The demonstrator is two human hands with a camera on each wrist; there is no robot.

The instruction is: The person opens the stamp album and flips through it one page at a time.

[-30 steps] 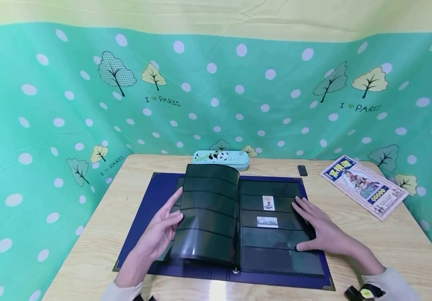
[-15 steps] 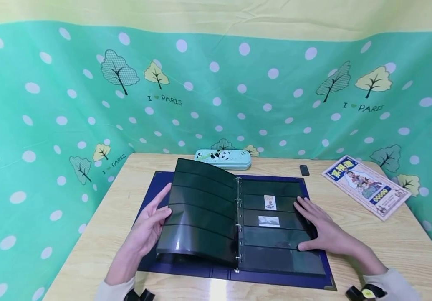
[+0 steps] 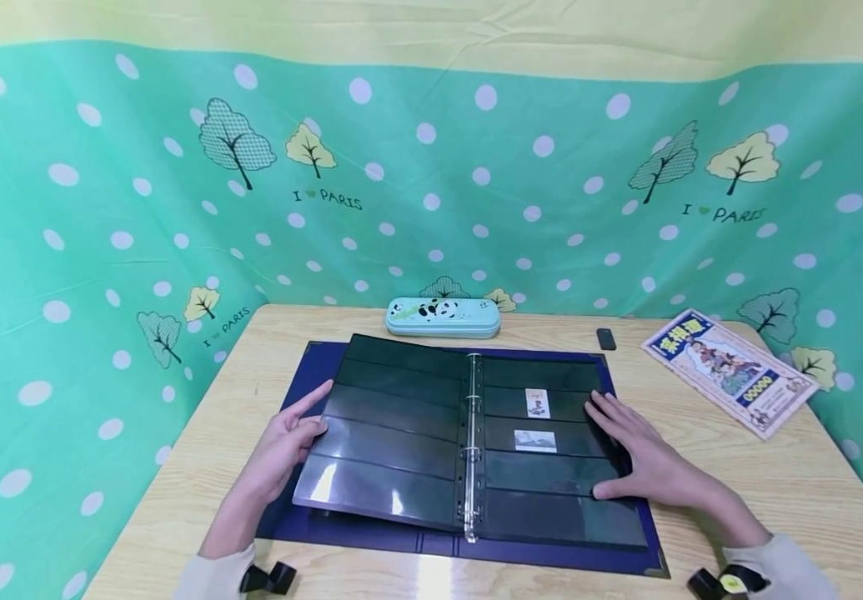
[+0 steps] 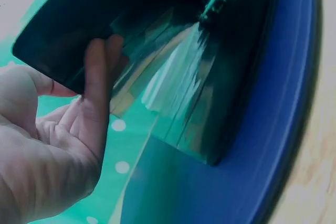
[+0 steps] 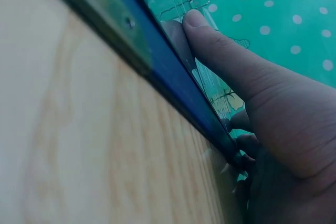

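A navy stamp album (image 3: 382, 537) lies spread on the wooden table, its metal ring binding (image 3: 471, 454) showing between the pages. My left hand (image 3: 273, 454) pinches the outer edge of a black pocket page (image 3: 389, 421); in the left wrist view, thumb and fingers lie on opposite sides of that page (image 4: 52, 35). The page slopes just above the left cover. Two small stamps, one upright (image 3: 538, 403) and one sideways (image 3: 534, 441), sit in pockets of the right page (image 3: 551, 517). My right hand (image 3: 644, 458) rests with spread fingers on that page's outer edge.
Behind the album stands a light blue panda pencil case (image 3: 442, 317). A small black object (image 3: 606, 339) lies to its right, then a colourful printed booklet (image 3: 730, 372). A green dotted curtain (image 3: 431, 167) hangs around the table's back and sides.
My left hand has moved left and down with the black page, which has swung from steeply raised and curved to nearly flat, uncovering the rings. My right hand has stayed put.
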